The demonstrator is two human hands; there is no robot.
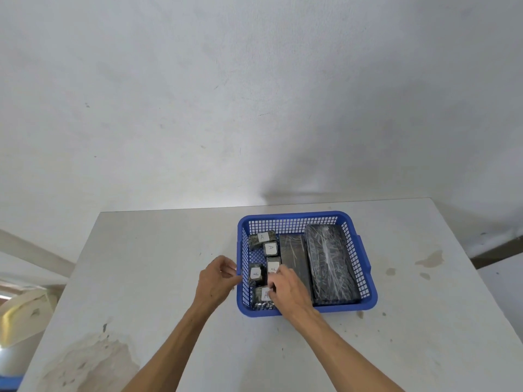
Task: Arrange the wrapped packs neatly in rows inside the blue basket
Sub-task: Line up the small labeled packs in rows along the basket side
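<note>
Blue basket: sits on the white tabletop, toward its far right part, holding every pack in view
Large packs: two long dark wrapped slabs lie side by side along the basket's right half, the wider one against the right wall, the narrower one just left of it; they already read as tidy rows
Small packs: five small wrapped blocks with white "A" labels fill the left part; the far two sit skewed and staggered, one stands near the left wall, one beside it, one at the near wall
Left hand: at the basket's left rim, fingers curled and touching the edge, likely to steady the basket; a firm grip cannot be confirmed
Right hand: reaches over the near wall, fingers down on the small packs near the middle; whether they pinch one or merely nudge it cannot be told
Progress: large rows look done, small column looks uneven
</note>
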